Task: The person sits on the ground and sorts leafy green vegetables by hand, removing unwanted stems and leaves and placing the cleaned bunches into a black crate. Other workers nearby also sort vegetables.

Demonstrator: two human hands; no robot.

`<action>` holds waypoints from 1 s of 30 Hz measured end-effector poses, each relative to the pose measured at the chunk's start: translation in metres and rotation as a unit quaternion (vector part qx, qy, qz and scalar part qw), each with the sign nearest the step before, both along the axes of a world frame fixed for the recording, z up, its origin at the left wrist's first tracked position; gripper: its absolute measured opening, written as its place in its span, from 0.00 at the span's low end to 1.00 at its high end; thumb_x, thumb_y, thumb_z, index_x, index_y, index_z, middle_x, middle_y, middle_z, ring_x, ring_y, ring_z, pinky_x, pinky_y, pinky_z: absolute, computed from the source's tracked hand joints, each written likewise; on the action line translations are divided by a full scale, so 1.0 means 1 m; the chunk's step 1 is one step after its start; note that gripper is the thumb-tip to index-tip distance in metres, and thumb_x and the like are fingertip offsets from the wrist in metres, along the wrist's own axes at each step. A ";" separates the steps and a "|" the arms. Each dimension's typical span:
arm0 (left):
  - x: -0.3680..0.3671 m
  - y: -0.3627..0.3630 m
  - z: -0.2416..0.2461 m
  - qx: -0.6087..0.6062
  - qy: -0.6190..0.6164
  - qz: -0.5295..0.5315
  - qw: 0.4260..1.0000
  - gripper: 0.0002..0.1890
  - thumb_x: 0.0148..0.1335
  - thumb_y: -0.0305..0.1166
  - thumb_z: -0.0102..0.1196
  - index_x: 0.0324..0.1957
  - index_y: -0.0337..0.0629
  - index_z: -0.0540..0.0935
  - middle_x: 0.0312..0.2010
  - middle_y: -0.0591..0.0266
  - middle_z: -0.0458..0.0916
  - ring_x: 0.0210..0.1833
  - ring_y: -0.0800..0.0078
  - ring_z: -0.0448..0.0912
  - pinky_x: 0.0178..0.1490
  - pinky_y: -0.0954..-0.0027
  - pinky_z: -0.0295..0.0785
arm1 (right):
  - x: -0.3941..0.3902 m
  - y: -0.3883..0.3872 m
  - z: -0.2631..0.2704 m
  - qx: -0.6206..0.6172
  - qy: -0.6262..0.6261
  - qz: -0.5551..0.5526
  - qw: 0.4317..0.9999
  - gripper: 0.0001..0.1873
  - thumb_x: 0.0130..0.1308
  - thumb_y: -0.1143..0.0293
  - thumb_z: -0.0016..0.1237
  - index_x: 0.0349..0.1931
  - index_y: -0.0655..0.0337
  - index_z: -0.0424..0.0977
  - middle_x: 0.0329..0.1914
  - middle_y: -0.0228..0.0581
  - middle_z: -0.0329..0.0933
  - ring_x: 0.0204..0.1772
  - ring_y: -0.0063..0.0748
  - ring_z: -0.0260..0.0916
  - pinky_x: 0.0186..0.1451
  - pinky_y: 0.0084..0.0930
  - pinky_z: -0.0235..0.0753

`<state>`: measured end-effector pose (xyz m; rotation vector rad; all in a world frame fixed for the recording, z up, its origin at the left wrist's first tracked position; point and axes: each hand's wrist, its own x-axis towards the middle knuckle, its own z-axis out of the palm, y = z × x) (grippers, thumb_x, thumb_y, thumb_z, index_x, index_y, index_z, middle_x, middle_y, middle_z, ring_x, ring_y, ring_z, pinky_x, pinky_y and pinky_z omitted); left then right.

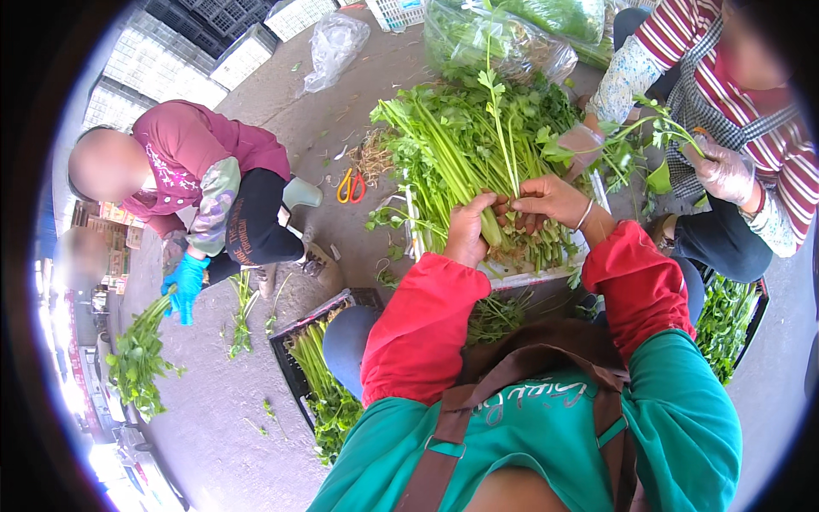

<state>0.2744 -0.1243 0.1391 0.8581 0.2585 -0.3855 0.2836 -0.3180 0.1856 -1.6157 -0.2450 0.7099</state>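
A bunch of celery (448, 150) lies slanting in my left hand (470, 227), its root ends just past my fingers. My right hand (553, 201), a pale bracelet at its wrist, pinches a thin celery stalk (505, 137) that stands up with leaves near its top. The two hands nearly touch. Beneath them a white foam box (531, 279) holds a heap of leafy celery (544, 115), with root ends towards me. Left of the box, scissors (351, 187) with orange and red handles lie on the ground beside a pile of trimmed roots (372, 153).
Black crates of celery stand at my left (307, 384) and right (726, 326). A person in blue gloves (185, 285) holds celery at the left; another in clear gloves (723, 169) handles stalks at the right. Bagged greens (499, 45) and a crumpled plastic bag (336, 48) lie beyond the box.
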 end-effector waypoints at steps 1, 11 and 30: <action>0.000 0.000 0.001 -0.004 -0.002 0.004 1.000 0.10 0.57 0.28 0.57 0.40 0.36 0.75 0.34 0.53 0.81 0.35 0.67 0.79 0.33 0.68 0.75 | 0.001 0.000 0.000 -0.001 -0.005 0.006 1.000 0.12 0.66 0.63 0.48 0.35 0.64 0.75 0.27 0.38 0.80 0.25 0.24 0.78 0.24 0.15 0.73; -0.002 0.000 -0.001 -0.047 -0.067 0.029 0.996 0.10 0.55 0.22 0.61 0.39 0.36 0.77 0.33 0.60 0.79 0.34 0.71 0.78 0.37 0.68 0.76 | -0.005 0.019 0.001 -0.088 -0.093 -0.002 0.992 0.14 0.59 0.64 0.56 0.24 0.67 0.73 0.17 0.37 0.77 0.18 0.24 0.76 0.19 0.18 0.70; -0.010 0.008 0.012 -0.011 -0.079 0.076 0.994 0.09 0.51 0.18 0.62 0.36 0.27 0.80 0.31 0.54 0.82 0.30 0.69 0.80 0.35 0.69 0.76 | -0.017 0.036 -0.001 -0.064 -0.148 -0.068 0.985 0.13 0.62 0.66 0.52 0.24 0.67 0.74 0.15 0.36 0.71 0.18 0.20 0.66 0.22 0.26 0.64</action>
